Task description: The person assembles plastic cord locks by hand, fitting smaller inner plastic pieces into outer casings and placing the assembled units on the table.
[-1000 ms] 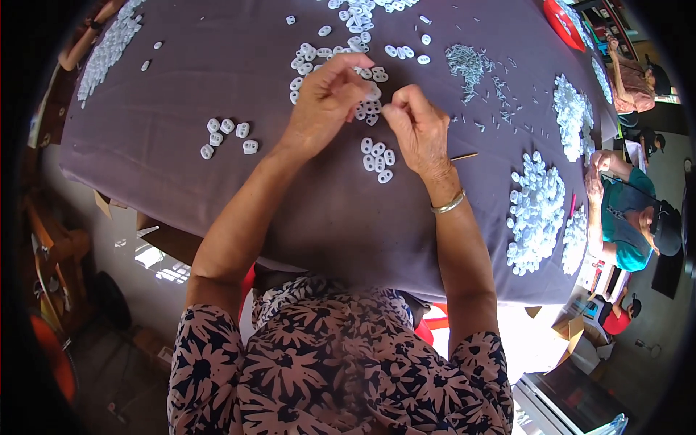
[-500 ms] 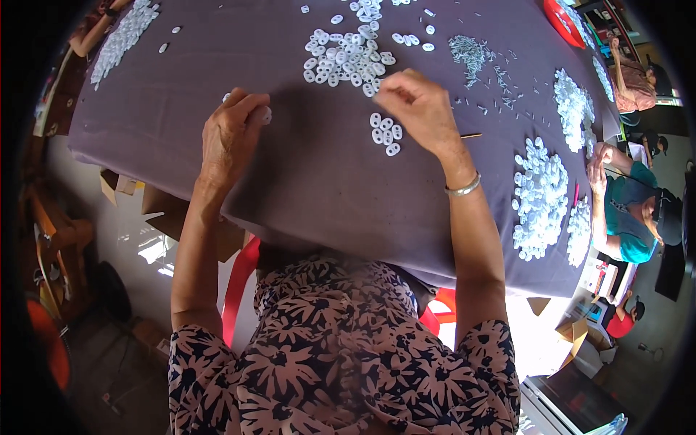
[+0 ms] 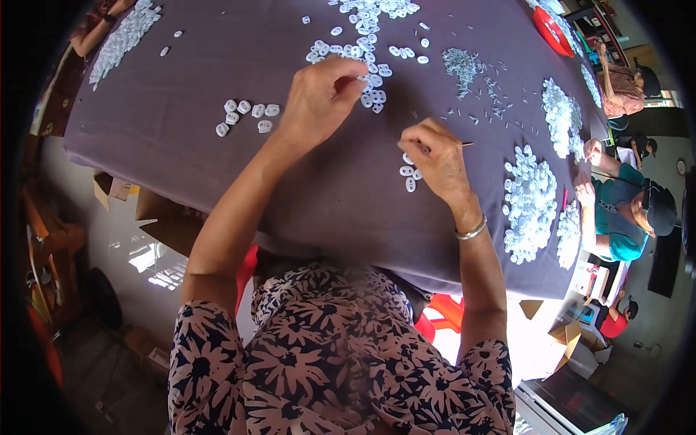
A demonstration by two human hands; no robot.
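Note:
I sit at a table under a purple cloth (image 3: pixel 217 159). My left hand (image 3: pixel 322 98) reaches forward, its bent fingertips at the near edge of a scattered pile of small white plastic pieces (image 3: pixel 355 51). Whether it grips a piece is hidden. My right hand (image 3: pixel 435 156), with a bracelet on the wrist, is closed on a thin stick (image 3: pixel 466 144) that pokes out to the right. A few white pieces (image 3: pixel 409 174) lie just under that hand. A small group of white pieces (image 3: pixel 246 116) lies left of my left hand.
Big heaps of white pieces (image 3: pixel 529 203) lie at the right, and another heap (image 3: pixel 123 36) at the far left. Small grey bits (image 3: pixel 460 61) are strewn beyond my right hand. A red bowl (image 3: pixel 554 32) stands far right. A person in a teal shirt (image 3: pixel 616 210) works at the right edge.
My left hand went out to the small group at the left, then came back right and forward to the middle pile. My right hand stayed by the few pieces near it.

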